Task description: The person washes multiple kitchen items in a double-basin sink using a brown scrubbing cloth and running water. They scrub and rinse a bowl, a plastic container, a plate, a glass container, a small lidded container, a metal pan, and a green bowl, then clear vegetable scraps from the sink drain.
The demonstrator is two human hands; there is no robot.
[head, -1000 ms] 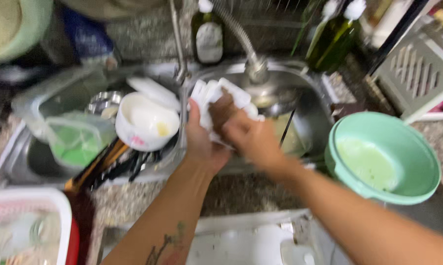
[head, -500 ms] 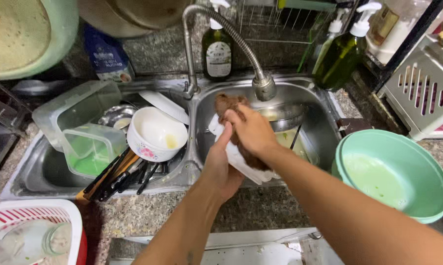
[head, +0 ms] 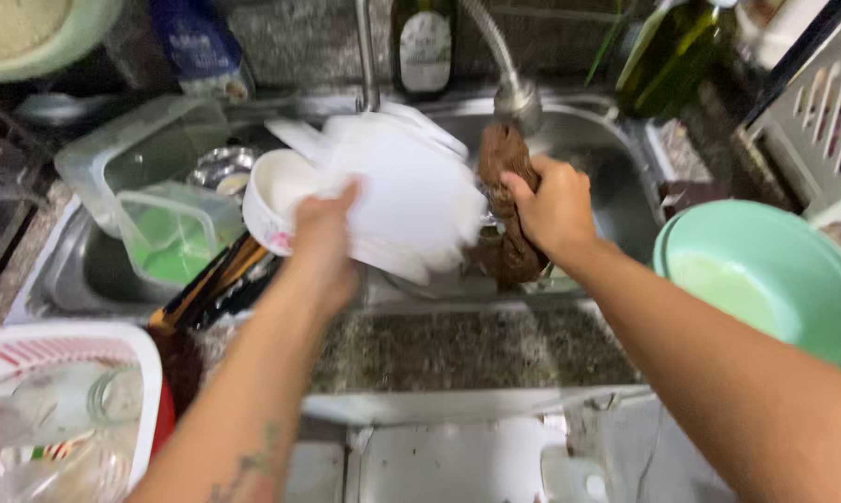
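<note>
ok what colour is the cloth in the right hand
Brown; the cloth in the right hand shows best in the head view.

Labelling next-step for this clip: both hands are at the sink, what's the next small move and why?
Probably bring the brown cloth across onto the white plate and wipe. The left hand holds the plate tilted over the sink, the right hand grips the cloth just beside it under the faucet head, and cloth and plate look barely apart. Blur hides whether water runs.
</note>
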